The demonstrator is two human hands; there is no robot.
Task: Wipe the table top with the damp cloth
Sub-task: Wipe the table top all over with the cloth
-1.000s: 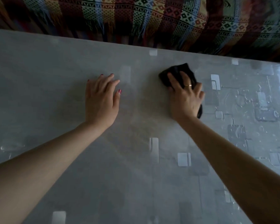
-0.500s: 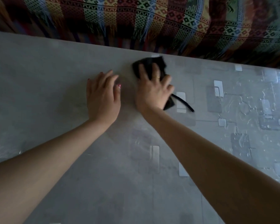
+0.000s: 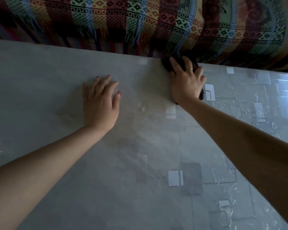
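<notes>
Dark cloth (image 3: pixel 169 64) pressed at the table top's (image 3: pixel 140 180) far edge.
It is held under the right hand's (image 3: pixel 186 82) spread fingers; the left hand (image 3: pixel 100 103) is laid flat nearby, fingers released.

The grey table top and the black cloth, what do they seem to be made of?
Grey table top: probably a glossy plastic or oilcloth cover, since it shows window glare and printed squares. Black cloth under the right hand: soft fabric, as it bunches.

The grey worktop (image 3: pixel 140 188) with pale square patterns carries a dark cloth (image 3: pixel 169 64) at its far edge, under the right hand's fingers (image 3: pixel 176 65).
</notes>
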